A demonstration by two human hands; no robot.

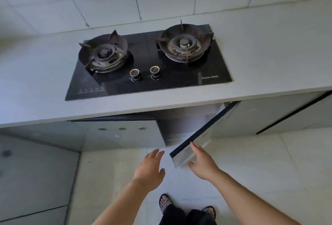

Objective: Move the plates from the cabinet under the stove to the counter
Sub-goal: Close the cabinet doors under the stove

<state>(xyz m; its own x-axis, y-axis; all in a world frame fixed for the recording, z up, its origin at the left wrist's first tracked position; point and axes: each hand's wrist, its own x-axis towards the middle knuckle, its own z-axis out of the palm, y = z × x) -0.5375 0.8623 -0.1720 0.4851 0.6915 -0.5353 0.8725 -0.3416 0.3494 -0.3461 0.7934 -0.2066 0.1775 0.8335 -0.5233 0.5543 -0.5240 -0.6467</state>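
Far left of the frame: pale grey tabletop [36, 84] running across the whole width, tiled wall [107, 0] above it, closed grey cabinet fronts below.

Centre, set into the tabletop: black glass gas stove [172, 81] with two burners. Left burner [104, 55] nearer the middle left, right burner [185, 45] higher and to the right, two round knobs [144, 73] side by side between and below them.

Below the stove, left of centre: shut cabinet door [122, 135] with three small dark spots in a row near its top edge.

Just right of that, lower centre: open cabinet [181, 126] under the stove, interior shadowed and grey. No plates discernible inside from this angle; cannot tell where they sit.

Lower centre: left hand [150, 169] reaching forward toward the opening, fingers spread and loose, holding nothing, apart from the door.

Right beside it: right hand [203, 162], fingers apart and extended, fingertips against the face of the swung-out cabinet door [195, 145], thumb under its lower corner, not clamped around it. Door angled outward from hinges at the upper right, dark strip along its top edge.

Bottom centre: pale tiled floor [251, 162], two feet in patterned sandals [165, 203], dark trouser legs.

Right edge: further closed cabinet fronts beneath the tabletop.
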